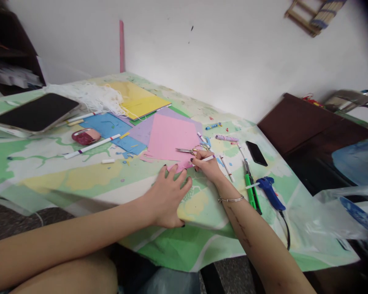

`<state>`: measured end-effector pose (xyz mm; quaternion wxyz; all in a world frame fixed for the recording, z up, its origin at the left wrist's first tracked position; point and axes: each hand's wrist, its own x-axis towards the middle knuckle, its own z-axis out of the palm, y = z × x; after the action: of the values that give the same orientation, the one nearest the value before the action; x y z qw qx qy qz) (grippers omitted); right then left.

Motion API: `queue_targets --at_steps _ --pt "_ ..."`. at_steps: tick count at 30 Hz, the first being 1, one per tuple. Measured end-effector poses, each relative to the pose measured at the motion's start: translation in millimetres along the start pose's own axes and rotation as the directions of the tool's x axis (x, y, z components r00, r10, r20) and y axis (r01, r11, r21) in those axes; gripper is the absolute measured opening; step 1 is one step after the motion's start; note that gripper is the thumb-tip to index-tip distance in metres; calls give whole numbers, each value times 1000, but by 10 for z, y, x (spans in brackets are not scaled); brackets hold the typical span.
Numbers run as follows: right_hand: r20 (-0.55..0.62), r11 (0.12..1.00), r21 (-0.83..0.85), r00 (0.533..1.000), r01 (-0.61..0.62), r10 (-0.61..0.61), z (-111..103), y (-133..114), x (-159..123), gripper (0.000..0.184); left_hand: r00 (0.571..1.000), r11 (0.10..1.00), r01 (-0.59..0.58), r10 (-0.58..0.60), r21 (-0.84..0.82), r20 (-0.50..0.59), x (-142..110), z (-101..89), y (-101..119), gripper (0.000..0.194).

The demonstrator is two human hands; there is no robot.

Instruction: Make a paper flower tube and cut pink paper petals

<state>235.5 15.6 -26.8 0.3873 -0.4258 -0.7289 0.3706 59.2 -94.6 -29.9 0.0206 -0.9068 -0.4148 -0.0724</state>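
Observation:
My right hand point(205, 164) pinches a white marker point(209, 158) low over a small strip of pink paper point(182, 165). Spread out, my left hand point(168, 194) steadies that strip with its fingertips, its thumb near the table's front edge. Just beyond the right hand lie scissors point(185, 151), partly on a larger sheet of pink paper point(171, 136). The fingers cover the marker's tip. Purple paper point(138, 132) shows under the pink sheet, and blue paper point(130, 143) lies to its left.
On the right are a green box cutter point(250, 188), a blue glue gun point(271, 194) and a black phone point(256, 153). A larger phone point(37, 112), white string point(88, 98), a yellow pad point(141, 100) and a red sharpener-like object point(86, 136) occupy the left. Several markers lie around.

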Motion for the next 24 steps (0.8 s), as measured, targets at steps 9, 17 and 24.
queue_targets --at_steps 9,17,24 --pt "-85 997 74 996 -11 17 9 10 9 27 1000 1000 -5 5 -9 -8 1 12 -12 105" --pt "-56 1000 -14 998 -8 7 18 -7 -2 28 1000 1000 1 -1 2 4 -6 14 -4 105" --pt "-53 999 -37 998 -14 12 26 -23 -4 27 1000 1000 6 -6 4 7 -1 4 -3 105"
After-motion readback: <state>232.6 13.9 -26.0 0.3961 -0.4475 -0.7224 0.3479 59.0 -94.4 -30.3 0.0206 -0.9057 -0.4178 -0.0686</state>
